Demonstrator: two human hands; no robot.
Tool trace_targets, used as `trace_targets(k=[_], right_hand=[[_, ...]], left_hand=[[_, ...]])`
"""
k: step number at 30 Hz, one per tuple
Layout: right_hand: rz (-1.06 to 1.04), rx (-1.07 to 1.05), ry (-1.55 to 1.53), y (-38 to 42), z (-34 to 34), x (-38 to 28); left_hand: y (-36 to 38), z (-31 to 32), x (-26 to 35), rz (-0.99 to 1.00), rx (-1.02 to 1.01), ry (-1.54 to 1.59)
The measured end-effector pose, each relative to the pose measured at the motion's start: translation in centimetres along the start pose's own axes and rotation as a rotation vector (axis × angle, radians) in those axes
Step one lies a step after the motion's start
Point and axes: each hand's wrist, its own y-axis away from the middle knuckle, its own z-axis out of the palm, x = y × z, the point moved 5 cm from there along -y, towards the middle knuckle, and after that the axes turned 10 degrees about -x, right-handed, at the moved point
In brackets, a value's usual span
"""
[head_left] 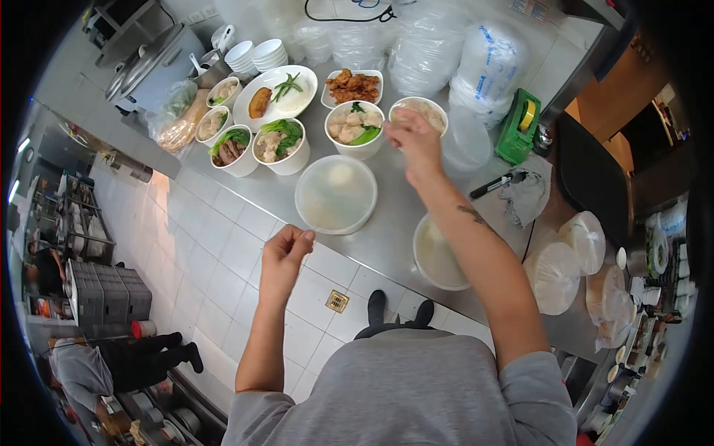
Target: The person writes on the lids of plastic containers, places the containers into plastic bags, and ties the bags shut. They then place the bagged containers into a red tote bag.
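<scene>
Head view: right hand (413,138), fingers pinched narrow, sits over the rim of a white bowl (429,108) in the upper middle of the frame; can't tell if it holds anything. Left hand (285,251) is loosely curled, empty, touching the edge of the lidded container (335,194) mid-frame on the steel worktop (390,238).

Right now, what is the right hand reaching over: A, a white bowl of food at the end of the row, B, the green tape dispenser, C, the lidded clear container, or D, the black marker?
A: the right hand hovers with pinched fingers over the white bowl, apart from the lidded container.
</scene>
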Motion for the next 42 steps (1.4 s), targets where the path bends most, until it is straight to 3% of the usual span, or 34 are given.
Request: trace_targets(k=[4,8,12,15,18,21,24,25,28,30,36,39,41,42], right_hand=[[0.135,0.084,0.113,-0.5,1.7,5.1],[0.296,0.161,0.133,1.0,1.0,8.7],[0.601,0.064,0.014,1.4,0.3,10.4],[0.749,0.109,0.174,1.7,0.1,10.4],[0.812,0.167,0.326,1.9,-0.5,10.0],[0.603,-0.052,0.323,-0.3,-2.0,10.0],[0.68,-0.232,-0.07,2.1,2.2,7.5],[0.668,-0.231,0.001,3.1,2.9,7.3],[0.66,-0.225,0.16,5.7,3.9,6.7],[0.707,-0.207,0.185,6.7,2.9,6.1],[0.847,-0.447,0.839,6.5,0.1,2.9],[0.657,-0.561,0.89,5.3,-2.1,2.3],[0.634,-0.389,0.762,5.4,-3.7,-1.5],[0.622,-0.303,0.698,5.5,-4.7,-3.2]], left_hand=[[-2.2,-3.4,-5.1,-0.115,-0.095,0.018],[-4.3,-2.8,-9.1,-0.125,-0.228,0.085],[-6.2,-1.8,-9.5,-0.123,-0.354,0.102],[-6.9,-1.6,-8.6,-0.054,-0.417,0.169],[-7.1,-1.9,-9.9,-0.055,-0.301,0.145],[-6.0,-2.8,-10.9,-0.073,-0.098,-0.19],[-3.4,-0.5,-7.7,-0.028,-0.032,0.323],[-3.4,0.5,-7.4,-0.051,-0.16,0.272],[-3.1,1.7,-3.7,-0.07,-0.151,0.211],[-4.7,1.2,-5.0,-0.069,-0.222,0.214],[-9.0,1.1,-5.9,-0.084,-0.416,0.227],[-10.8,1.5,-4.7,-0.093,-0.542,0.148],[-12.3,1.5,-4.0,-0.102,-0.534,-0.009],[-12.9,1.6,-2.6,0.085,-0.455,-0.289]])
